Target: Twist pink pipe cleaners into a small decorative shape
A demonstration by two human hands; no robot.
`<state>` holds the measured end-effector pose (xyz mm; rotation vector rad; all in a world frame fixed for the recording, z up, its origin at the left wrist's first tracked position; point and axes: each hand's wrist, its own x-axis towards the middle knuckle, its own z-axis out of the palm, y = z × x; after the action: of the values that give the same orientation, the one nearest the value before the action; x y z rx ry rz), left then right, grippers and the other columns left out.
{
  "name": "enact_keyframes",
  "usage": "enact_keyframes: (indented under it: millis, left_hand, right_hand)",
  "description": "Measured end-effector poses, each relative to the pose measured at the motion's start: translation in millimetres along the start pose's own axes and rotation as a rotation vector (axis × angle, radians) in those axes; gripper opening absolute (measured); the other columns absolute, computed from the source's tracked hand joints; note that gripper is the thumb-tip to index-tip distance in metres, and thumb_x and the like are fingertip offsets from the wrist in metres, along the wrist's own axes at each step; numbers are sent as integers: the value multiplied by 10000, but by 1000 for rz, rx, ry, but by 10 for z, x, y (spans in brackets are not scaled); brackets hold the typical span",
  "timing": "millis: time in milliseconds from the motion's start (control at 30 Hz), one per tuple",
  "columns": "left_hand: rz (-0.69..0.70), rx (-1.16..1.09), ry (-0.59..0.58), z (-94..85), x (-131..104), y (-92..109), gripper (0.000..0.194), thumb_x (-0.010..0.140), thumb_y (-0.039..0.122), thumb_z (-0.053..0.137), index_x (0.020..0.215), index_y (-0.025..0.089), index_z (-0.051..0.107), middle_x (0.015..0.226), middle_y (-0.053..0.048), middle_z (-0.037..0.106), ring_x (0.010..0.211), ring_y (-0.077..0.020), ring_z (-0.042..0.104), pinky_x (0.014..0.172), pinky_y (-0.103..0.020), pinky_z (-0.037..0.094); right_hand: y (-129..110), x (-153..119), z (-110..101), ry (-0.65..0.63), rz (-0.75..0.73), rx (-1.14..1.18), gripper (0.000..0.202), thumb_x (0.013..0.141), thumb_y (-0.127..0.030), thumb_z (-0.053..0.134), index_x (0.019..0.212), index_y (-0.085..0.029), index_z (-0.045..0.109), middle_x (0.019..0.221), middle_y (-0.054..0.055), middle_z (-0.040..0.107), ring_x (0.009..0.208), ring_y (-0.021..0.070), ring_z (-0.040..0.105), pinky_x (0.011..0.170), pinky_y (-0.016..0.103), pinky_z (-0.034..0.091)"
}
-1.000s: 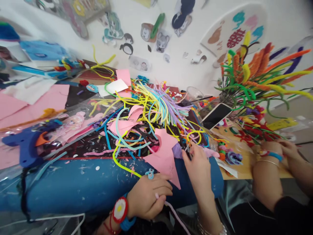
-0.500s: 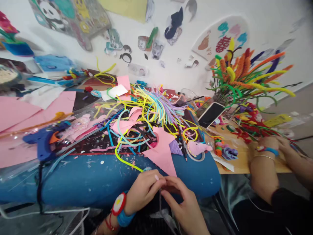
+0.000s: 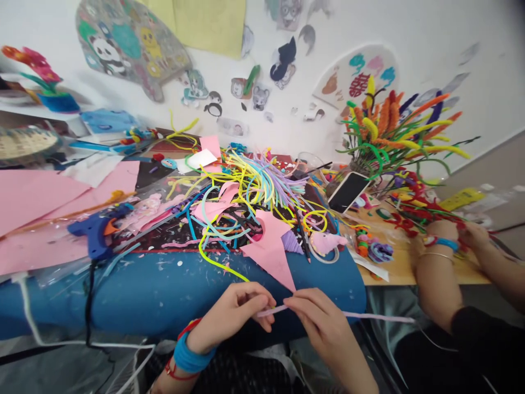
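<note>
A pale lilac pipe cleaner (image 3: 379, 317) runs sideways between my hands, just in front of the table's blue edge. My right hand (image 3: 322, 323) pinches it between thumb and fingers, and its long end sticks out to the right. The short end reaches my left hand (image 3: 241, 309), whose curled fingers and thumb close around it. A blue band (image 3: 192, 354) circles my left wrist. Just beyond my hands lies a cut pink sheet (image 3: 270, 249), its pointed tip near my right fingers. The bright yellow pipe cleaner (image 3: 223, 266) ends close to my left hand.
A blue glue gun (image 3: 96, 235) with a black cord lies at left. Piled pipe cleaners (image 3: 266, 178) fill the table's middle. Behind them stand a phone (image 3: 348, 192) and a bunch of fuzzy stems (image 3: 394, 131). Another person's hands (image 3: 443, 238) work at right.
The lilac pipe cleaner, earlier hanging down between my close-set hands, now lies roughly level. My hands have moved slightly apart, and the view has shifted a little.
</note>
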<state>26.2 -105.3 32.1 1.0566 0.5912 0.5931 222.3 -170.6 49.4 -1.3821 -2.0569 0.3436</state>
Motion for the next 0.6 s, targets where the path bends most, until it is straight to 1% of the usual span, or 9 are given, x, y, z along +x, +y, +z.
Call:
enact_keyframes:
  millis: [133, 233, 400, 500, 600]
  left_hand:
    - [-97, -91, -95, 85, 27, -76, 239, 790, 339, 621, 798, 101, 634, 640, -55, 658, 544, -139, 630, 571, -253, 500]
    - [-130, -141, -111, 117, 54, -120, 212, 755, 309, 662, 794, 101, 640, 638, -49, 651, 543, -135, 626, 581, -260, 508]
    - [-107, -254, -109, 133, 66, -146, 153, 745, 243, 666, 761, 91, 666, 588, -21, 594, 551, -118, 597, 607, -251, 496]
    - [-145, -405, -148, 152, 61, -183, 131, 726, 217, 669, 769, 94, 663, 577, -16, 577, 516, -110, 559, 592, -271, 490]
    - [-167, -529, -193, 176, 56, -235, 114, 705, 185, 663, 770, 93, 646, 577, -24, 580, 503, -113, 549, 568, -267, 466]
  right_hand:
    - [-7, -5, -54, 21, -92, -108, 231, 893, -82, 456, 1000, -196, 627, 904, 72, 617, 824, 184, 550, 698, 321, 452]
    - [-16, 10, -68, 47, -108, -141, 232, 894, -81, 451, 992, -189, 631, 898, 75, 619, 819, 187, 549, 696, 333, 449]
    - [-35, 8, -45, 100, -80, -75, 207, 879, -87, 498, 1013, -187, 619, 899, 59, 636, 825, 170, 567, 722, 318, 465]
    - [-58, 8, -9, 137, -58, -16, 191, 870, -85, 516, 996, -193, 611, 876, 44, 652, 818, 166, 580, 722, 309, 473]
    - [-93, 21, 34, 142, -71, 39, 201, 861, -63, 522, 992, -194, 601, 872, 41, 658, 814, 164, 579, 719, 305, 473]
